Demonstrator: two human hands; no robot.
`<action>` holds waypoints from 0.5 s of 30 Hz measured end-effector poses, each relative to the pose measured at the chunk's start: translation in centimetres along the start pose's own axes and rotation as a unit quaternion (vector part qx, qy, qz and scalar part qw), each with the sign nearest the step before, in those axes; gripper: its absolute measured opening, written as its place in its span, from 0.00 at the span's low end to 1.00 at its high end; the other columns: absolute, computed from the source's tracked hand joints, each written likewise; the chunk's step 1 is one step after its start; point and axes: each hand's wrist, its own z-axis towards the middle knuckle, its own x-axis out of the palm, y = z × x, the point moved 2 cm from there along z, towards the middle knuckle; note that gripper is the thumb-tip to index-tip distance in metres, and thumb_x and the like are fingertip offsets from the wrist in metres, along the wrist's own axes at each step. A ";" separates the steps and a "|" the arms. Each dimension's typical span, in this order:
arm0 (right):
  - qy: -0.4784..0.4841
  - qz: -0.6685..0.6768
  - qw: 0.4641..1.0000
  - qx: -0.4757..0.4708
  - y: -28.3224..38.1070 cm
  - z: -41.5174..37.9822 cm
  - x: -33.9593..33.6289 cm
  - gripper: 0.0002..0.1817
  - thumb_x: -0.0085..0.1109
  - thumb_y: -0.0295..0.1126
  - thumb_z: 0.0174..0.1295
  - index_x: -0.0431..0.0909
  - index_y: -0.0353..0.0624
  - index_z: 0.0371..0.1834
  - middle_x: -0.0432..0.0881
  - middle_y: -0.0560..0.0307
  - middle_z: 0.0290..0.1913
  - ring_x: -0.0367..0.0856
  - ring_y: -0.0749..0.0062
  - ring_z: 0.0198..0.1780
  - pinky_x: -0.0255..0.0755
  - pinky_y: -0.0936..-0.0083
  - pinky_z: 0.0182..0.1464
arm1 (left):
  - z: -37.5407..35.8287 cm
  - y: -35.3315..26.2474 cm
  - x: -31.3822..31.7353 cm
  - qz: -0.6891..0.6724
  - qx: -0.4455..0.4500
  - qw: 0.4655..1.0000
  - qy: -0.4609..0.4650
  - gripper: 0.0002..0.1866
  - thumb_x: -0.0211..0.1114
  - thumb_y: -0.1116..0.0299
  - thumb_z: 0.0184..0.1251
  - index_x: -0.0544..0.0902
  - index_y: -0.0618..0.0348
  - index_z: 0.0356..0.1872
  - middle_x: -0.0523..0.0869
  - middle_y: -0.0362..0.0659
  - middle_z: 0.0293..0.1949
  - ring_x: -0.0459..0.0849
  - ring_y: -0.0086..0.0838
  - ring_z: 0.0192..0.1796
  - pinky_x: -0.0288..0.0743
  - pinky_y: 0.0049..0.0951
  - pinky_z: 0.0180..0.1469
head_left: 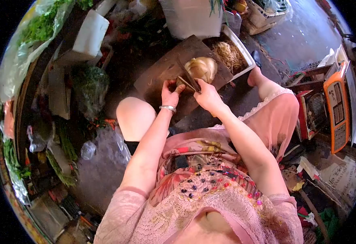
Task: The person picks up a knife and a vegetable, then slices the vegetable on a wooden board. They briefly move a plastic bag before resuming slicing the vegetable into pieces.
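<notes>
A dark, broad-bladed knife [191, 78] is held in my right hand [208, 97], whose fingers are closed around its handle end. The blade slants up and left over a wooden board [155, 73]. My left hand [170, 94], with a silver band at the wrist, is bent at the board's near edge. Its fingers pinch a small pale piece beside the blade; the piece is mostly hidden. Right behind the knife lies a heap of pale yellow, smooth, rounded vegetable pieces [202, 69], whose exact kind I cannot make out.
A white tray [249, 61] of pale shreds [230, 56] adjoins the board's right side. Behind stands a white bucket [192, 20]. Bagged greens [89, 85] lie left, near a white foam box [90, 32]. An orange-framed scale [335, 110] stands right. My knees flank the board.
</notes>
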 end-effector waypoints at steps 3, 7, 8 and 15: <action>-0.016 -0.036 0.997 -0.062 0.8 -1.0 -0.6 0.16 0.55 0.30 0.55 0.73 0.34 0.45 0.81 0.32 0.39 0.79 0.37 0.47 0.73 0.51 0.50 | -0.8 -0.9 0.3 -0.037 -0.020 0.999 -0.008 0.18 0.73 0.75 0.55 0.74 0.57 0.43 0.82 0.39 0.40 0.79 0.25 0.38 0.74 0.24 0.40; 0.028 -0.123 0.991 -0.049 1.5 -2.8 -0.9 0.14 0.54 0.30 0.55 0.73 0.35 0.43 0.82 0.34 0.37 0.80 0.38 0.44 0.74 0.50 0.48 | 0.6 1.7 0.2 -0.084 0.004 0.996 0.014 0.15 0.69 0.80 0.59 0.73 0.56 0.42 0.81 0.39 0.38 0.80 0.26 0.37 0.77 0.26 0.39; 0.034 -0.144 0.988 -0.052 1.4 -3.2 -0.9 0.14 0.53 0.30 0.55 0.73 0.35 0.43 0.82 0.34 0.37 0.80 0.39 0.43 0.74 0.50 0.48 | 0.9 2.3 0.2 -0.081 0.017 0.997 0.005 0.17 0.71 0.78 0.57 0.74 0.57 0.43 0.81 0.37 0.38 0.78 0.23 0.37 0.75 0.24 0.37; 0.065 -0.160 0.985 -0.027 1.8 -6.2 -2.0 0.20 0.52 0.29 0.55 0.70 0.33 0.51 0.80 0.31 0.36 0.79 0.38 0.44 0.72 0.50 0.47 | 2.3 4.8 -0.3 -0.191 0.122 0.969 0.101 0.17 0.72 0.79 0.56 0.74 0.52 0.42 0.78 0.34 0.39 0.77 0.19 0.40 0.74 0.20 0.35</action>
